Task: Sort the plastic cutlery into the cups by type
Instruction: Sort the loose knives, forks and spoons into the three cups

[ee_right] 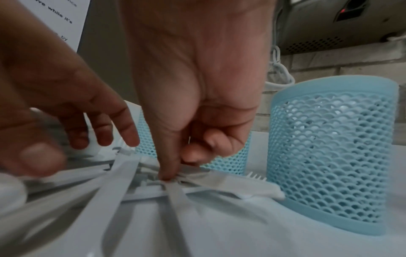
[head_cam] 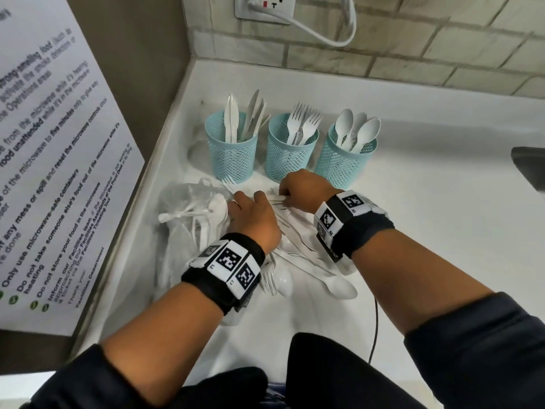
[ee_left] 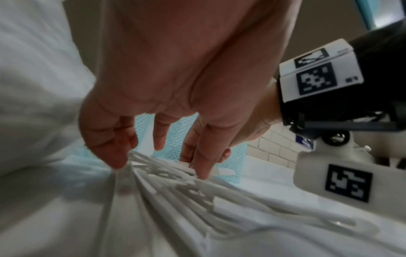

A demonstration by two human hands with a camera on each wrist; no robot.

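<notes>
Three blue mesh cups stand in a row at the back of the white counter: knives in the left cup (head_cam: pixel 233 152), forks in the middle cup (head_cam: pixel 292 154), spoons in the right cup (head_cam: pixel 343 160). In front of them lies a loose pile of white plastic cutlery (head_cam: pixel 298 258). My left hand (head_cam: pixel 250 212) rests on the pile with its fingers (ee_left: pixel 118 156) spread and fairly straight. My right hand (head_cam: pixel 295 191), fingers curled, pinches one white piece (ee_right: pixel 239 187) at the pile's far end, just before the middle cup (ee_right: pixel 230 161). Which type it is cannot be told.
A clear plastic bag (head_cam: pixel 188 211) holding more white cutlery lies left of the pile, against the wall. A printed notice (head_cam: pixel 59 172) leans at the left. A wall socket with a white cable (head_cam: pixel 324 33) is behind. A dark appliance edge (head_cam: pixel 530 166) shows at right.
</notes>
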